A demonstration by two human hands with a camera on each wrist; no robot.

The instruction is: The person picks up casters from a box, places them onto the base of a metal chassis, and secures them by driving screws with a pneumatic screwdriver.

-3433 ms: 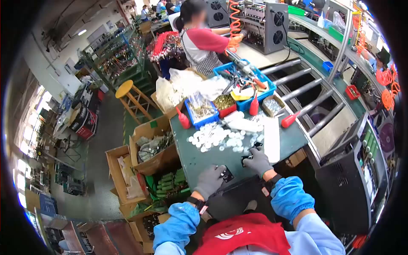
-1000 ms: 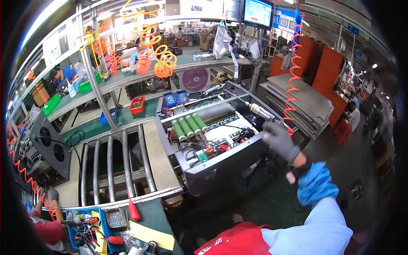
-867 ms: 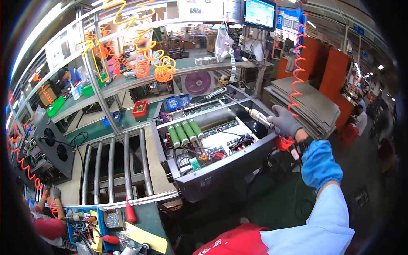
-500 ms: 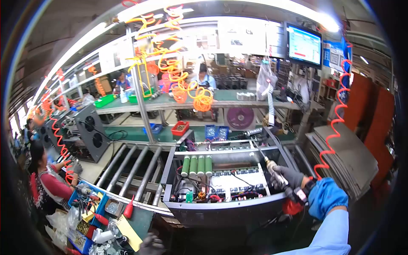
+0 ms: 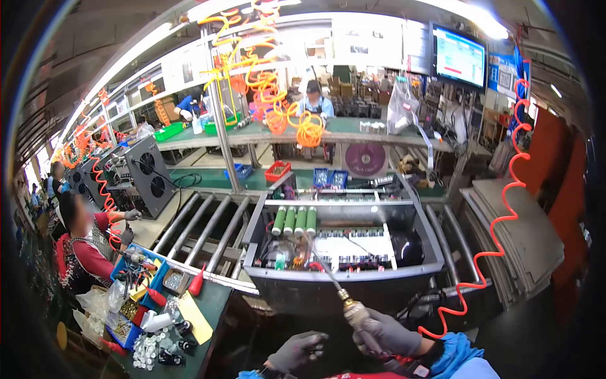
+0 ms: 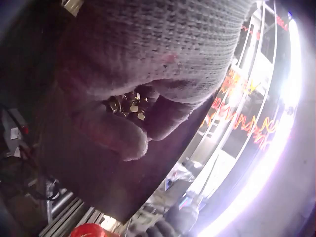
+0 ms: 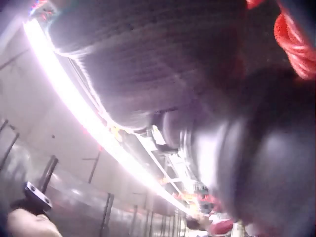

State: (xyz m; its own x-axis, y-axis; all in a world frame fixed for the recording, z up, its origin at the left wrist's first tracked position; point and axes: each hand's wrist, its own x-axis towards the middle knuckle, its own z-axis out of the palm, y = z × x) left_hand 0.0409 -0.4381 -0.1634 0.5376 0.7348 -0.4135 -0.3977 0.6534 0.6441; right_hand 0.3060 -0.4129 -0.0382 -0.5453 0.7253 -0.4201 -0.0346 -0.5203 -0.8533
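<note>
— First, right hand (image 5: 386, 333): open or closed?
— Closed, with gloved fingers curled around the driver (image 5: 356, 314), at lower middle of the head view.
— And the bit (image 5: 325, 268), pointing where?
— Upward and a little to the left, over the front rim of the case (image 5: 353, 275), toward the part just below the green tubes (image 5: 290, 221). Touching something there or not: impossible to tell.
— In the left hand (image 5: 295, 351), anything?
— Yes, small metal pieces (image 6: 134, 106), visible in the left wrist view. Fingers and thumb bent around them; the whole hand near the driver, but apart from it.
— About the case, please?
— Dark, open at the top, with rollers (image 5: 211, 229) at both sides. Inside, at left, the green tubes side by side in a row; to the right of them, a white board (image 5: 353, 247).
— Something on the bench (image 5: 221, 297)?
— Yes, at lower left: a yellow sheet (image 5: 194, 318), a red bottle (image 5: 197, 284), white caps (image 5: 148, 347) and a blue tray (image 5: 156, 289) with tools.
— And farther around?
— At right, a red coiled hose (image 5: 489, 254) in front of stacked panels (image 5: 517, 237). Behind the case, a purple wheel (image 5: 365, 159). At far left, a person (image 5: 95, 259) in red sleeves, near a grey unit (image 5: 151, 174).
</note>
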